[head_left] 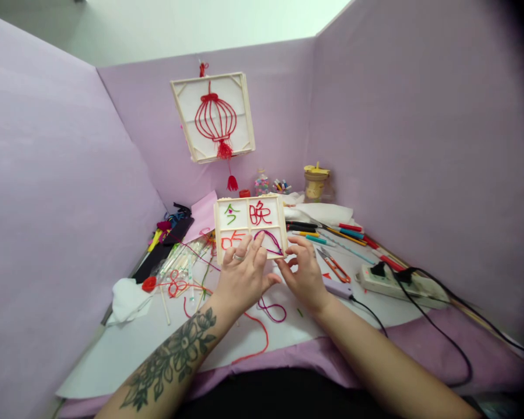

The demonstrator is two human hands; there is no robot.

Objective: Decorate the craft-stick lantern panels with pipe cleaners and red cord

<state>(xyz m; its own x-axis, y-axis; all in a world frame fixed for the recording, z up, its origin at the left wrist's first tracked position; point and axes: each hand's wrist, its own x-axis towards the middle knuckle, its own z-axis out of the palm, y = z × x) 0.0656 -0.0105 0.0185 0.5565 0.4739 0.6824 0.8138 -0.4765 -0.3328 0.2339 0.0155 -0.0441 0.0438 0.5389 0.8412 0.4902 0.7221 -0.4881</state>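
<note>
Pressing flat at the centre of the frame, the left hand (247,265) lies across the lower part of a white four-cell panel (248,216), its fingers extended and slightly apart, thumb held out to the right. Its foremost fingertip touches the lower-right cell, at the left end of a purple yarn loop (276,240); the loop extends rightward from that fingertip to the panel's lower-right corner. The right hand (303,270) is at that corner, fingers bent, with thumb and forefinger close to the edge; whether they are clamped on it cannot be determined. Green and red yarn characters occupy the upper cells; an orange one at lower left is partly covered by the left hand. Below the hands, at lower centre, are a loose purple strand (278,319) and a red strand (267,337). Right of centre are orange-handled snips (341,272) and, farther right, a power strip (402,285) with black plugs. Left of centre are a red yarn ball (149,283) and a white cloth (128,299). Upper centre, a framed red lantern picture (209,116) hangs on the lilac partition; a jar (262,183) and a yellow-topped cup (315,185) are positioned below and to its right.
</note>
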